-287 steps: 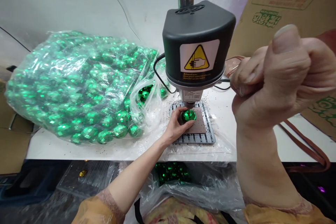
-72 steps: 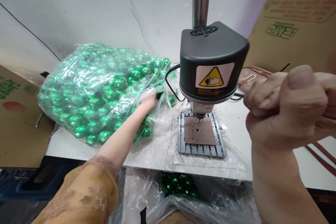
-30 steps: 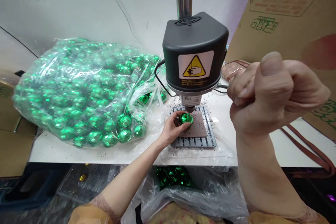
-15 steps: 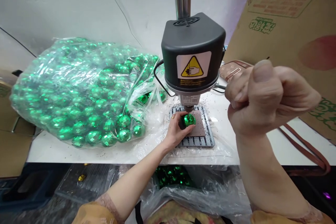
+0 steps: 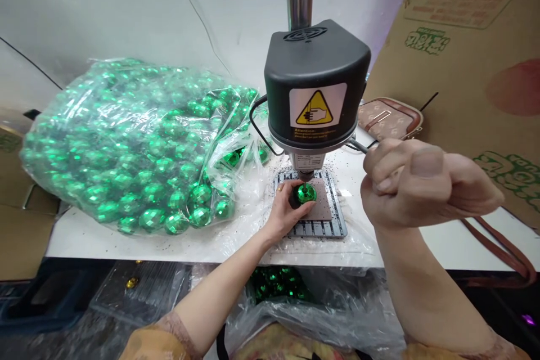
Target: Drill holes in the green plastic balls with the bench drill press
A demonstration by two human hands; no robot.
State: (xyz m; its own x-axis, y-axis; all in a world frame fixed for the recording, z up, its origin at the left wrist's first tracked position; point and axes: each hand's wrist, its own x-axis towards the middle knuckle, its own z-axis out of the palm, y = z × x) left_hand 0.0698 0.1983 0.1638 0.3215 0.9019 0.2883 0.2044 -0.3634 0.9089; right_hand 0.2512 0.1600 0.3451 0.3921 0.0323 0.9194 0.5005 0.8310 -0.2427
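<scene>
On the slotted metal base of a small drill press (image 5: pixel 318 62), my left hand (image 5: pixel 284 211) grips a shiny green faceted ball (image 5: pixel 306 193) between thumb and fingers. The ball rests on a brownish square pad (image 5: pixel 323 202), right under the chuck (image 5: pixel 306 176). A thin bit reaches down to the ball's top; how deep it goes I cannot tell. My right hand (image 5: pixel 422 183) is wrapped in a fist around the press's metal lever (image 5: pixel 361 145), to the right of the black motor housing. Dark specks lie scattered around the base.
A big clear plastic bag (image 5: pixel 135 146) of green balls fills the table's left side. More green balls (image 5: pixel 280 284) lie in plastic below the table's front edge. A patterned brown purse (image 5: pixel 390 115) and a tall cardboard box (image 5: pixel 468 67) stand at the right.
My right hand has come down a little with the lever, uncovering more of the purse. The left hand still holds the ball on the pad. The whole view has shifted slightly.
</scene>
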